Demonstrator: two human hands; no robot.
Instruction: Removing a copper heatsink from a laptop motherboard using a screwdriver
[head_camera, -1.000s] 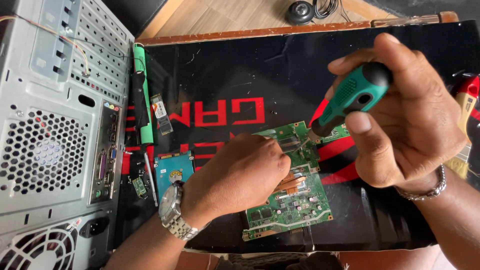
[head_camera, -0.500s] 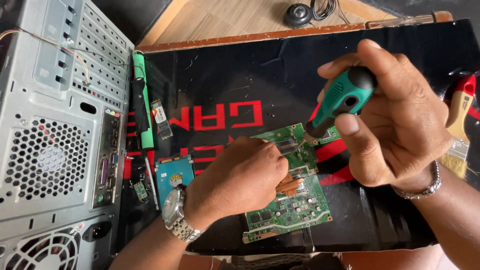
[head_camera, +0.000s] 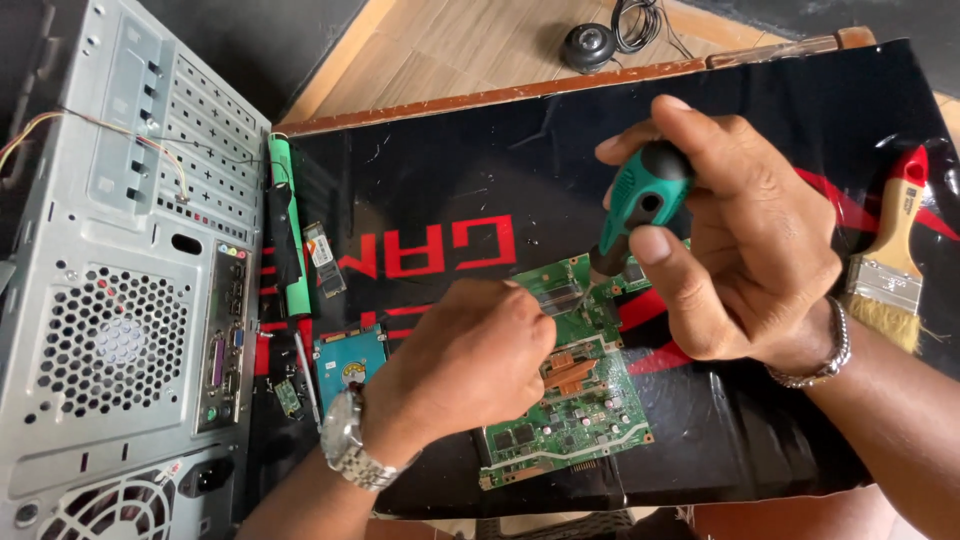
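1. My left hand (head_camera: 470, 360), steel watch at the wrist, lies curled on the near-left part of the green printed circuit board (head_camera: 575, 400), fingertips pressing it down; it holds nothing else.
2. The board lies flat on the black mat with red lettering (head_camera: 450, 190), near its front edge.
3. My right hand (head_camera: 740, 250), above the board's far end, is clamped round the teal-and-black screwdriver handle (head_camera: 640, 200); the tip points down to the board.
4. Left of the board: small blue-labelled drive (head_camera: 350, 362), then the grey metal computer case (head_camera: 110, 300).
5. Right of the board: red-handled paintbrush (head_camera: 893, 250).
6. Beyond the board: wooden floor, black round object with a coiled cable (head_camera: 588, 42).
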